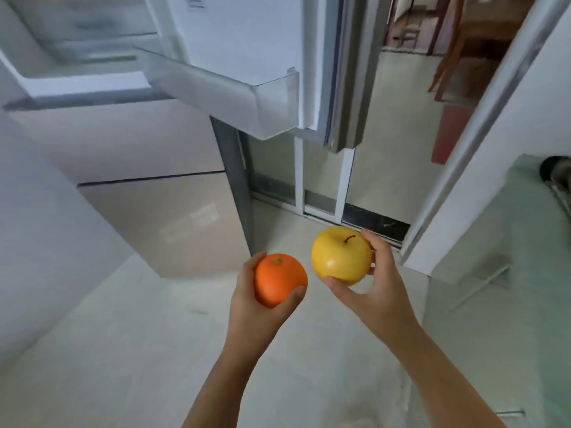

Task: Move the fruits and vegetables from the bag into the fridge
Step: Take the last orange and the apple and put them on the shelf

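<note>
My left hand [247, 299] grips an orange [278, 278] low in the middle of the view. Beside it on the right, my right hand [375, 288] holds a yellow apple [340, 257] with its stem up. Both fruits hang over the pale floor, apart from each other. The fridge [148, 143] stands ahead on the left, its upper door [247, 41] swung open above the fruits. A clear door shelf [216, 88] juts out from that door. The fridge's inner shelves [80, 29] show blurred at the top left. The bag is out of view.
The fridge's lower drawers [167, 223] are closed. A sliding door track [340, 211] and glass door run behind the fridge. A white door frame [482, 143] rises on the right, with a pale counter [509, 242] below it. Wooden furniture [448, 41] shows beyond.
</note>
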`<state>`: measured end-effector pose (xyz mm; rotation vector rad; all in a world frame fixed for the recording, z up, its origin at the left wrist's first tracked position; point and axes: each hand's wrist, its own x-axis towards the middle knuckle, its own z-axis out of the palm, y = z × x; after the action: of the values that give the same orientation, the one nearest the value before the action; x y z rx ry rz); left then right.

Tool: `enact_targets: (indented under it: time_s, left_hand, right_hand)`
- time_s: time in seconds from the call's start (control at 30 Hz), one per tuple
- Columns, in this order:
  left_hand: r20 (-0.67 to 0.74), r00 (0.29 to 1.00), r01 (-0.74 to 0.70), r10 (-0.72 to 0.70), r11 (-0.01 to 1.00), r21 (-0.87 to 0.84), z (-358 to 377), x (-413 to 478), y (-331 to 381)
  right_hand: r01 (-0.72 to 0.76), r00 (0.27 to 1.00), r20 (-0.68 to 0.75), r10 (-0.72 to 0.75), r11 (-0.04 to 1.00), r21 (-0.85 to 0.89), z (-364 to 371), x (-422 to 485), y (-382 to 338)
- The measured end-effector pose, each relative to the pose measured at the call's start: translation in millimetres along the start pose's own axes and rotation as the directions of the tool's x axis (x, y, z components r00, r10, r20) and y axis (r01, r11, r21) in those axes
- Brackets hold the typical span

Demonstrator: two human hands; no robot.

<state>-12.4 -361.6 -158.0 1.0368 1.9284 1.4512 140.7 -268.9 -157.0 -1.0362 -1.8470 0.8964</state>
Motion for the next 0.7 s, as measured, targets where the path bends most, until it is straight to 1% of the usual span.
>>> enact_targets:
  time_s: [0.17,0.27,0.37,0.47,0.57,0.7]
  left_hand:
    - [-0.184,0.980,0.076,-0.081,0.997,-0.033,-78,-33,-28]
    - [-0.300,0.944,0.120,-0.137,0.990,-0.074,-116,-42,-42]
    - [-0.383,0.906,0.151,-0.179,0.983,-0.102,-144,-41,-55]
    - [-0.426,0.883,0.164,-0.198,0.980,-0.117,-168,-25,-67]
    - [-0.464,0.866,0.159,-0.188,0.982,-0.102,-196,9,-76]
    - [-0.475,0.868,0.131,-0.143,0.990,-0.059,-230,73,-75]
  right_hand:
    - [0.069,0.982,0.168,-0.081,0.995,0.075,71,-15,-38]
    - [0.102,0.962,0.244,-0.127,0.989,0.110,111,-17,-55]
    - [0.131,0.937,0.306,-0.171,0.981,0.145,148,-12,-69]
    - [0.161,0.919,0.334,-0.210,0.972,0.169,187,4,-82]
    - [0.176,0.910,0.339,-0.240,0.962,0.209,226,33,-90]
    - [0.200,0.903,0.329,-0.277,0.948,0.247,273,88,-103]
